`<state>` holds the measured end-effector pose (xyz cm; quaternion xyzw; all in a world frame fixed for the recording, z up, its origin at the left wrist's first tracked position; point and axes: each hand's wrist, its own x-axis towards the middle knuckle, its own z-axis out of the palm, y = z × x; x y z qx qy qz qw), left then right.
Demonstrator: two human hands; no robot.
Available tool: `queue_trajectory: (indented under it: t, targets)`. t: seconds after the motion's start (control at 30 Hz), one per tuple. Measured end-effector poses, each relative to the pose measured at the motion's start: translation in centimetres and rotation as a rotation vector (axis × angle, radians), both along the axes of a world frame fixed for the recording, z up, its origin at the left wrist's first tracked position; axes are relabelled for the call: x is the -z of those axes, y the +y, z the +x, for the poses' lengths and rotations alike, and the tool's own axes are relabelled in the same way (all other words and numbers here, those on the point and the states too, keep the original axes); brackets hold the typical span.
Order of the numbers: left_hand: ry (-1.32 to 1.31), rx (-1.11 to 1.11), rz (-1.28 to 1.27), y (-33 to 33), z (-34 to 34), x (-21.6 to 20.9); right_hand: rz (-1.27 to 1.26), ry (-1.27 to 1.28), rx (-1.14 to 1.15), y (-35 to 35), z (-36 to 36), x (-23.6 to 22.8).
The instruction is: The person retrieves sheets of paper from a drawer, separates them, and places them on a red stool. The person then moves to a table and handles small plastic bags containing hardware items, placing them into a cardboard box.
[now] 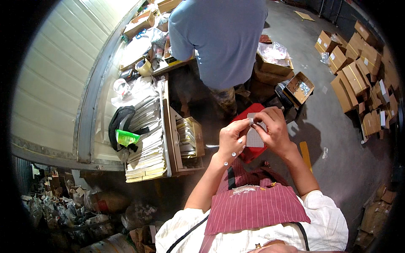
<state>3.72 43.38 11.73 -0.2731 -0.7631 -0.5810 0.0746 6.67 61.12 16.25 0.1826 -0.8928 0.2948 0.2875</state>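
Small pale piece [252,121] is pinched by left hand [232,135] and right hand [273,130] together, over flat, dotted white sheet [255,138] on red surface [252,154]. Piece's exact shape is hidden by the grip; sheet is partly covered.

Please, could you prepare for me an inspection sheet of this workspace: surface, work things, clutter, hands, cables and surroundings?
Surface: red surface, partly hidden by the hands; type unclear.
Work things: white dotted sheet over the red; small pale piece at the fingertips, too small to identify; round white dots on the left wrist and hand.
Clutter: stacked papers on the left, with a bright green item on top; a tape roll behind.
Hands: left hand and right hand meet, fingers pinching the pale piece.
Cables: nothing seen.
Surroundings: co-worker in blue shirt ahead; cardboard boxes piled on the right; open box of small parts nearer.
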Motion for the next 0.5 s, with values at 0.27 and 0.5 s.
queue_trajectory:
  t: [0.27, 0.5]
  targets:
    - [-0.183, 0.013, 0.072, 0.5, 0.4, -0.9, 0.039, 0.065, -0.006, 0.2, 0.2, -0.2]
    - [-0.221, -0.176, -0.005, 0.9, -0.8, -0.9, -0.289, -0.157, -0.280, -1.6, 2.9, -1.5]
